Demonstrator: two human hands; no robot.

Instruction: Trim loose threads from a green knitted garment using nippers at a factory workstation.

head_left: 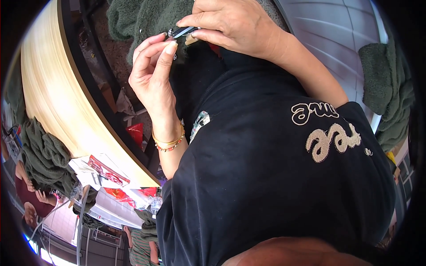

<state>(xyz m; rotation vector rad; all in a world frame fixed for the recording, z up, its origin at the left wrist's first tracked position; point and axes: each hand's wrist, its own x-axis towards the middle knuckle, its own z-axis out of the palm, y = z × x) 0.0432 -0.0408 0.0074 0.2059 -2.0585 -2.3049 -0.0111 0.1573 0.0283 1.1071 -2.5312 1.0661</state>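
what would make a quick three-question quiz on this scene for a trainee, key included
1. Multiple choice: what does the right hand hold?
A) a mug
B) a slim tool
C) a phone

2. True or false: the knitted fabric by the hands is bright yellow.

3. Fill in the blank: bracelets circle the person's ____ wrist.

Key:
1. B
2. False; it is dark green.
3. left
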